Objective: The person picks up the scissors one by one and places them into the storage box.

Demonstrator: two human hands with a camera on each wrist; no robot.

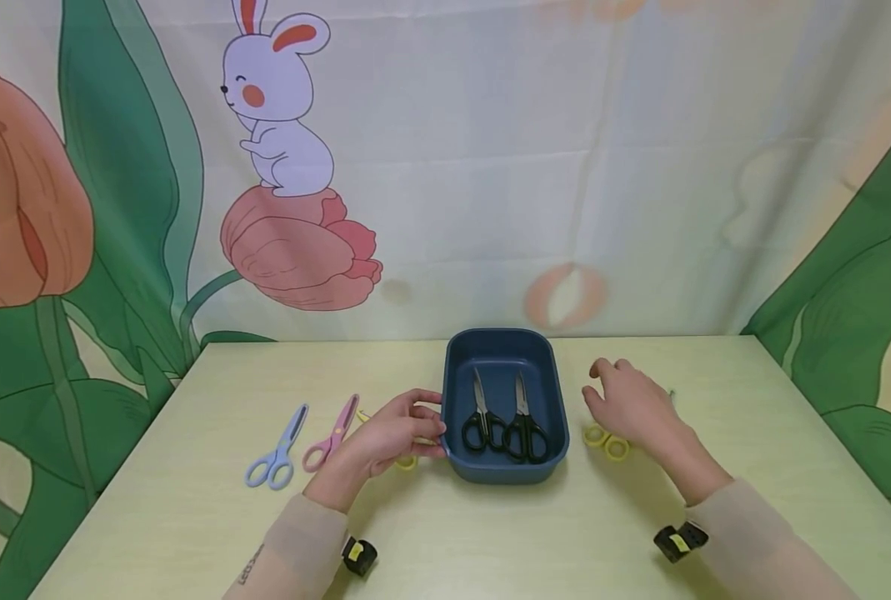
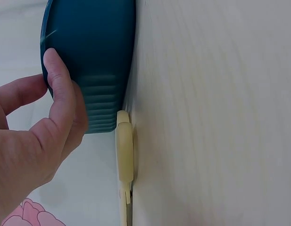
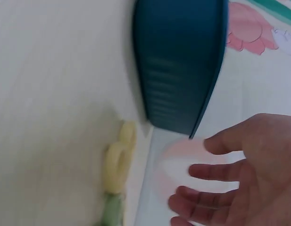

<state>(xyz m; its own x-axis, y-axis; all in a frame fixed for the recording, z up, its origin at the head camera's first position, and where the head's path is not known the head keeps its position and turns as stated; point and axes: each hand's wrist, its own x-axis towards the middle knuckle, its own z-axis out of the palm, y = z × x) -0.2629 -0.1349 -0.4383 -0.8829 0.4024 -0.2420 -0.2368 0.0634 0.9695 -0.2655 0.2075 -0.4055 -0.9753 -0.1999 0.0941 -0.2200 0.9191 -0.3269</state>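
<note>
A dark blue rectangular bin [image 1: 506, 472] stands on the table, and two pairs of black-handled scissors [image 1: 483, 427] lie inside it. My left hand [image 1: 396, 433] pinches the bin's left rim; the left wrist view shows fingers on both sides of that edge. Beneath that hand, yellow scissors [image 2: 125, 153] lie partly hidden. To the right of the bin, my right hand [image 1: 631, 406] hovers with relaxed, spread fingers and holds nothing. Under it are scissors with yellow handles [image 1: 608, 442], mostly covered in the head view; a green part [image 3: 113, 209] shows in the right wrist view.
Pink scissors [image 1: 332, 437] and light blue scissors [image 1: 278, 450] lie on the table left of my left hand. A curtain [image 1: 445, 183] printed with a rabbit and tulips hangs right behind the table's back edge. Each wrist carries a small black camera [image 1: 358, 556].
</note>
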